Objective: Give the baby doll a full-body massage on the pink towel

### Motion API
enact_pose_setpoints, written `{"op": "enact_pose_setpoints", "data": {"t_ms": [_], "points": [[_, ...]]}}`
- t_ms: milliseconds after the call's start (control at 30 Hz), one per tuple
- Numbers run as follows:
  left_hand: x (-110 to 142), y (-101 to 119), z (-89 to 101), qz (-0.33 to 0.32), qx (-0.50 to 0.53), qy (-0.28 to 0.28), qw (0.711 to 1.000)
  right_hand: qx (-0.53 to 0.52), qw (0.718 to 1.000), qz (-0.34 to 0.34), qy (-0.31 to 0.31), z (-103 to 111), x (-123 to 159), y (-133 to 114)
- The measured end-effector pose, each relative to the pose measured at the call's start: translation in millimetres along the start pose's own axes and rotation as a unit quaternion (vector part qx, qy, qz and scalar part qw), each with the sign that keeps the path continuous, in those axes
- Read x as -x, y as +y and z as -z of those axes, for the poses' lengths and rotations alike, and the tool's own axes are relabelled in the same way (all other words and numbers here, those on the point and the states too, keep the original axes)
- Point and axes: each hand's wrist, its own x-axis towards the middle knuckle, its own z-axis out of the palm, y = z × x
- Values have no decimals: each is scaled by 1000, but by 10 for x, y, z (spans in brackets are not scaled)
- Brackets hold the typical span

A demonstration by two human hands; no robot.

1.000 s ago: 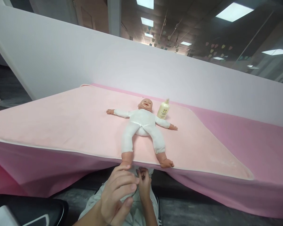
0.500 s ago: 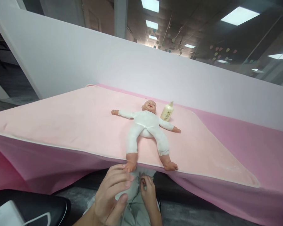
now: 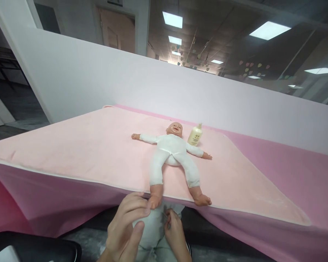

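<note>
A baby doll (image 3: 171, 156) in a white bodysuit lies on its back on a pale pink towel (image 3: 98, 145), arms spread, feet at the near edge. A cream lotion bottle (image 3: 195, 135) stands beside its head. My left hand (image 3: 125, 229) is below the table edge, fingers curled, fingertips touching the doll's left-side foot (image 3: 154, 202). My right hand (image 3: 175, 233) is next to it, fingers pinched together over light grey cloth (image 3: 150, 233) on my lap; what it pinches I cannot make out.
The towel lies over a darker pink tablecloth (image 3: 289, 174) that hangs off the front. A white partition wall (image 3: 125, 83) stands behind the table. A black and white object (image 3: 30, 251) is at lower left.
The view has tilted slightly, so doll and table sit lower in the picture. Both hands stay below the table edge, the left still at the doll's foot.
</note>
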Motion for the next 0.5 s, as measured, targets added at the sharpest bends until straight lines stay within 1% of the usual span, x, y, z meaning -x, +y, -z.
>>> {"op": "enact_pose_setpoints", "data": {"t_ms": [100,133,233,367,500], "points": [[-60,-29,6,-21,22,5,1000,-24,1000,-1,-8,-56,3,51],[-75,-37,6,-19,22,17,999,-30,1000,0,-7,-75,6,68],[-93,-54,3,-17,23,32,999,-44,999,11,16,-129,16,106],[-78,-65,19,-16,19,18,1000,-39,998,30,36,-170,24,103],[-66,-73,43,-9,17,1,1000,-31,997,44,48,-162,15,60]]}}
